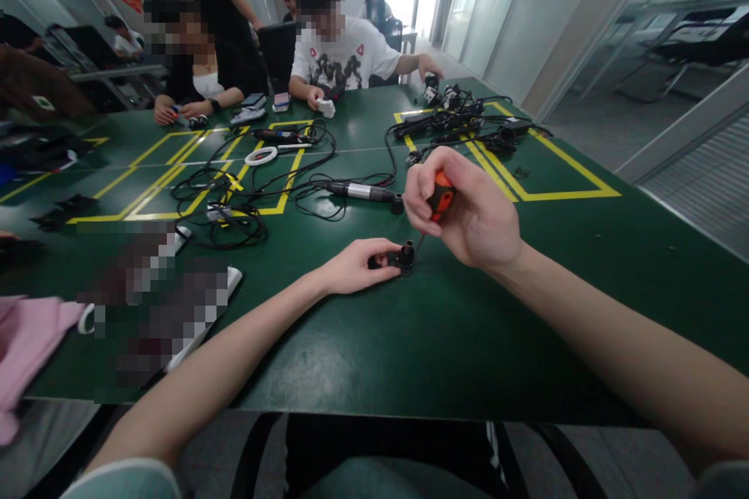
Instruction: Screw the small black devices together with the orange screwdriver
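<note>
1. Black and small, a knobbed part point(406, 256) is resting on the green tabletop point(503, 359), right at the left hand's point(360, 265) fingertips.
2. The left hand is pinching that part between thumb and fingers, its forearm lying low across the near edge.
3. The right hand point(468, 210) is curling around an orange-and-black screwdriver point(441, 196), raised above the part; the thin shaft is pointing down beside it, contact being impossible to tell.
4. Just beyond, a short black cylinder point(397, 204) is standing near the end of a black-and-silver tool point(366, 192).
5. Farther off, a heap of black cables point(450, 121) is crossing yellow tape point(562, 196), partly hiding it.
6. Across, a person in a white shirt point(345, 54) is holding a white piece point(325, 107).
</note>
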{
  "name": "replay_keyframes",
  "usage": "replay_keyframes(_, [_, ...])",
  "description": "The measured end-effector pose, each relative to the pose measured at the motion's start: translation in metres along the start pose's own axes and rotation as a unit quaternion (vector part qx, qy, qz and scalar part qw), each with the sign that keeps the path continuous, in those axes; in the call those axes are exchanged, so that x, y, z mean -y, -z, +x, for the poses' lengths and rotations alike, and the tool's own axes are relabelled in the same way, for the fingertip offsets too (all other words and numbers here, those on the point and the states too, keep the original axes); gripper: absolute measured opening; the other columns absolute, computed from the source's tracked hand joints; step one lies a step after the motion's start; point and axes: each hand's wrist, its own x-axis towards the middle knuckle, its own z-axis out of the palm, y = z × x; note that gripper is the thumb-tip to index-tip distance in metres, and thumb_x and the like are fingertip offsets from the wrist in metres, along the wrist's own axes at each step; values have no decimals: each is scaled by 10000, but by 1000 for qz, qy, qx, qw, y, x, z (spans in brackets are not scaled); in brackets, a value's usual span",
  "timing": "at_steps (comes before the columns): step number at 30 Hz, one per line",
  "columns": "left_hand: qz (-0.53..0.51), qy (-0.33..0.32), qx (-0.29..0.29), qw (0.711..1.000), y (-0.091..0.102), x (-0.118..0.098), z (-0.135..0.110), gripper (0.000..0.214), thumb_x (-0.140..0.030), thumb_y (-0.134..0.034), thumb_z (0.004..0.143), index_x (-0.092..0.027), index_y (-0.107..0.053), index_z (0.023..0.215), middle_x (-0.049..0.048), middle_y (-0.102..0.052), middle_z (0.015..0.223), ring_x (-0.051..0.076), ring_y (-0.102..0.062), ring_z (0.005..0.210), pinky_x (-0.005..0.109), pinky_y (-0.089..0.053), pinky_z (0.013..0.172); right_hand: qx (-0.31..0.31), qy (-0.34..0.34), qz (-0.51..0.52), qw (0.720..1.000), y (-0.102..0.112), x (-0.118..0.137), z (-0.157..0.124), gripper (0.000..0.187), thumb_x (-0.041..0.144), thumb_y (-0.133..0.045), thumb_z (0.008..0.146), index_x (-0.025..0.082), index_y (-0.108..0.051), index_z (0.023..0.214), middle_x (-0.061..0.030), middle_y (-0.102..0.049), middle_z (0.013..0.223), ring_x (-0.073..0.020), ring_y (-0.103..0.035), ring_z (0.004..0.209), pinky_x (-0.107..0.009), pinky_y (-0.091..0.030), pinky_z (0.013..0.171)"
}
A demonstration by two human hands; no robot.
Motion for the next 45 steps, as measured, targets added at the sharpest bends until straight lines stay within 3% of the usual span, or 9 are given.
replay_keyframes(5, [5, 8, -2, 1000, 1, -1, 0, 406, -311, -751, 931, -153, -729, 1304, 29, -713, 936, 150, -601, 806, 284, -496, 805, -7, -5, 12, 1000, 0, -1, 1, 531, 677, -661, 951, 226, -511, 714, 74, -347, 543, -80, -237, 454, -226, -210, 402])
replay_keyframes(9, [1, 6, -5, 1000, 1, -2, 0, 401, -323, -771, 917, -148, -732, 1275, 6, -682, 868, 148, -598, 783, 276, -487, 781, 10, 0, 30, 999, 0, -2, -2, 446, 640, -667, 952, 245, -504, 827, 107, -327, 529, -71, -180, 432, -201, -179, 401])
replay_keyframes(14, [-11, 5, -16, 1000, 0, -2, 0, 424, -334, -835, 858, -143, -735, 1224, 6, -684, 877, 151, -602, 794, 279, -495, 786, 10, -14, 21, 1000, -2, -1, -4, 417, 528, -720, 936, 253, -428, 821, 104, -420, 553, -65, -235, 429, -183, -196, 401])
replay_keyframes(19, [-17, 7, -14, 1000, 0, -1, 0, 402, -332, -853, 850, -148, -727, 1184, 22, -706, 939, 151, -606, 812, 289, -513, 811, -5, 6, 10, 1000, -4, -2, -3, 390, 549, -718, 945, 225, -548, 809, 52, -507, 615, -83, -351, 458, -225, -287, 415])
replay_keyframes(27, [-13, 9, -15, 1000, 0, 0, 0, 406, -364, -857, 853, -160, -732, 1181, 19, -705, 926, 155, -610, 810, 291, -520, 809, 0, -18, 30, 999, -4, -5, -4, 547, 729, -639, 948, 231, -511, 760, 85, -327, 555, -76, -232, 457, -216, -187, 419])
replay_keyframes(32, [-9, -1, -13, 1000, 1, 0, 0, 424, -365, -854, 856, -150, -737, 1201, 20, -701, 917, 159, -604, 812, 294, -511, 802, 37, -21, 45, 998, -3, -4, -7, 396, 581, -681, 970, 251, -485, 873, 114, -380, 543, -64, -216, 429, -192, -205, 425])
replay_keyframes(38, [-6, 4, -10, 1000, 1, -1, 0, 429, -363, -852, 860, -154, -736, 1216, 28, -714, 942, 159, -610, 817, 293, -512, 804, 29, -2, 17, 999, -1, 3, -4, 345, 491, -691, 968, 230, -526, 813, 55, -530, 605, -83, -370, 453, -210, -289, 410])
replay_keyframes(45, [-14, 6, -12, 1000, 1, -1, 0, 397, -361, -850, 856, -163, -741, 1182, 33, -724, 960, 158, -612, 810, 294, -515, 801, 37, -20, 32, 999, 1, 3, -1, 495, 598, -652, 982, 228, -472, 706, 84, -333, 538, -70, -218, 446, -209, -185, 405])
